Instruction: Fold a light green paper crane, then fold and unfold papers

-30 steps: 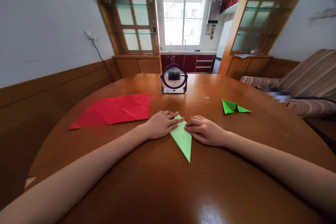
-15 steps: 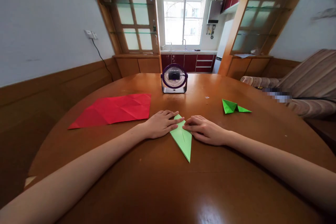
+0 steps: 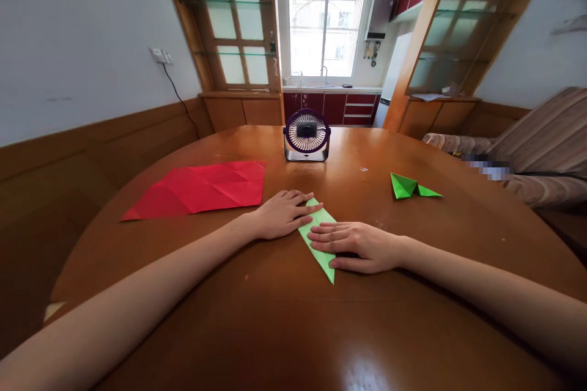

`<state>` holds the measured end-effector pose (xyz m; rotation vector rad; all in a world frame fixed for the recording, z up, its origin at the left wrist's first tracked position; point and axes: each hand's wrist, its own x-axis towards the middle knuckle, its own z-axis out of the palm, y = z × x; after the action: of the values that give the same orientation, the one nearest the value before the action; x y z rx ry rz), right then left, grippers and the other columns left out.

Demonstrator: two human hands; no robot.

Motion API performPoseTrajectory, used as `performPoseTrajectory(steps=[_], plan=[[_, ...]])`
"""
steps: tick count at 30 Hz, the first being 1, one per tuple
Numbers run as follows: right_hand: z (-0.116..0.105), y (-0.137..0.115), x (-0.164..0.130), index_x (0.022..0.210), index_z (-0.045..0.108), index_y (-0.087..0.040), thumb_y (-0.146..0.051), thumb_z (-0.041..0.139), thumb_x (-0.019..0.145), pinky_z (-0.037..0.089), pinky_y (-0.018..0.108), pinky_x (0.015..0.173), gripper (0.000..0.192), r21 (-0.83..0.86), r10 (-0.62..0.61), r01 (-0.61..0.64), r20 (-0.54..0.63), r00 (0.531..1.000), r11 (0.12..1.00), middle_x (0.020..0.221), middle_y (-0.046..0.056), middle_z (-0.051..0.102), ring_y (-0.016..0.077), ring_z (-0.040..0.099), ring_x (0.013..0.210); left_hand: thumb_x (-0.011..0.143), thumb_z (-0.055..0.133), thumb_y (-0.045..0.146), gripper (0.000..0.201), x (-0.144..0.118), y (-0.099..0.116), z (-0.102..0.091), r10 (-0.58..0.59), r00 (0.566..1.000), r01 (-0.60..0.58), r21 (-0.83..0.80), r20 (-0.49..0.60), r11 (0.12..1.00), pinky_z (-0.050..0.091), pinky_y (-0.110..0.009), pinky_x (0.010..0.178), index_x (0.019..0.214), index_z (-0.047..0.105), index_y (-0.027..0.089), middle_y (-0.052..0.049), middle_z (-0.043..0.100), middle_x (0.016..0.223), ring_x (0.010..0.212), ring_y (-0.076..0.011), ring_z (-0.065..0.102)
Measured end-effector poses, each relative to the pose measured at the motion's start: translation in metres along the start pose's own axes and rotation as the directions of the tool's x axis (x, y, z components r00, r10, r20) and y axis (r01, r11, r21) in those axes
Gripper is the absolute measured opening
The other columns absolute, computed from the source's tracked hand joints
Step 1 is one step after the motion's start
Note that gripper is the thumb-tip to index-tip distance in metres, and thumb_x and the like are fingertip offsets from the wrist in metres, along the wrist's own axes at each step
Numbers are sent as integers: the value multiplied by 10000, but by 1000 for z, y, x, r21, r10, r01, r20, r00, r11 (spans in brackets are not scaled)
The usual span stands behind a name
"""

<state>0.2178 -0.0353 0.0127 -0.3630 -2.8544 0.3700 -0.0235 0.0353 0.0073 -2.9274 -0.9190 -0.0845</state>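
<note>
A light green sheet of origami paper (image 3: 323, 217), folded into a long pointed kite shape, lies flat on the table with its sharp tip toward me. My left hand (image 3: 285, 214) rests on its upper left part, fingers stretched out across the paper. Lower down, my right hand (image 3: 351, 246) lies flat over the middle and right side, fingers spread and thumb near the pointed end. The two palms cover parts of the folds. Neither hand grips the paper; both press on it from above.
A creased red sheet (image 3: 202, 189) lies at the left of the brown wooden table (image 3: 293, 330). A small purple fan (image 3: 306, 133) stands at the back. To the right sits a folded bright green paper piece (image 3: 406, 186). A striped sofa (image 3: 545, 134) is beyond the table's right edge.
My right hand has moved down along the paper and gone from bent fingers at its right edge to lying flat across it. My left hand has stayed in place.
</note>
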Motion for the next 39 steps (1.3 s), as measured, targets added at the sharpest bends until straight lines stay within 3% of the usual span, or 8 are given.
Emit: performPoseTrajectory(steps=[7, 10, 14, 20, 25, 28, 34, 39], plan=[[1, -2, 0, 1413, 426, -159, -260, 447, 974, 298, 419, 1166, 451, -11, -1, 1, -69, 998, 1000, 1422, 109, 487, 191, 371, 1377, 992, 182, 529, 508, -1, -2, 0, 9, 1000, -8, -35, 29, 999, 227, -438, 1095, 1469, 271, 380, -26, 276, 1554, 1373, -255, 322], [3, 2, -2, 1348, 504, -191, -233, 452, 971, 361, 438, 1123, 383, 0, 28, -28, -207, 978, 1000, 1338, 93, 575, 192, 466, 1309, 981, 193, 556, 524, -2, -3, 1, 22, 1000, -21, -40, 18, 999, 225, -433, 1095, 1468, 275, 379, -23, 283, 1552, 1374, -252, 319], [5, 12, -5, 1134, 659, -175, -212, 460, 958, 505, 406, 951, 268, -1, 177, -192, -384, 906, 981, 1123, 110, 682, 206, 622, 1073, 961, 211, 599, 564, -1, -3, 0, 41, 999, -41, -23, 7, 999, 232, -424, 1091, 1463, 302, 360, -38, 313, 1539, 1362, -259, 336], [3, 25, -11, 1036, 708, -162, -211, 501, 935, 545, 369, 865, 235, 31, 218, -221, -350, 911, 975, 1023, 114, 692, 195, 649, 966, 954, 221, 609, 606, 0, -5, -1, 79, 997, -79, 6, 15, 997, 229, -429, 1098, 1499, 194, 344, -61, 290, 1547, 1374, -268, 326], [-1, 31, -17, 1067, 703, -191, -195, 523, 921, 530, 400, 916, 232, 28, 144, -143, -324, 935, 989, 1070, 101, 696, 200, 641, 1017, 946, 257, 613, 668, -4, -7, 2, 56, 998, -55, -57, 28, 997, 217, -448, 1118, 1517, 93, 308, -109, 21, 1594, 1440, -307, 191], [-1, 33, -19, 1065, 702, -193, -192, 531, 913, 524, 405, 921, 229, 10, 136, -140, -308, 941, 990, 1079, 100, 692, 203, 638, 1021, 959, 268, 585, 646, -8, -6, 2, 65, 997, -61, -106, 35, 992, 209, -442, 1135, 1516, 110, 300, -93, -25, 1592, 1454, -294, 138], [-1, 31, -18, 1062, 686, -189, -202, 519, 918, 516, 402, 898, 220, -61, 111, -139, -329, 938, 988, 1075, 109, 666, 203, 623, 997, 999, 288, 463, 512, -14, 0, 0, 111, 991, -121, -137, -81, 983, 133, -442, 1178, 1487, 252, 312, -36, 55, 1592, 1465, -233, 97], [-1, 28, -18, 1048, 665, -182, -211, 503, 923, 510, 399, 850, 207, -172, 91, -164, -370, 925, 971, 1007, 105, 652, 202, 612, 931, 1021, 248, 384, 455, -14, 2, -2, 181, 983, -184, -187, -31, 965, 156, -389, 1181, 1473, 278, 345, 10, 268, 1554, 1431, -164, 247]])
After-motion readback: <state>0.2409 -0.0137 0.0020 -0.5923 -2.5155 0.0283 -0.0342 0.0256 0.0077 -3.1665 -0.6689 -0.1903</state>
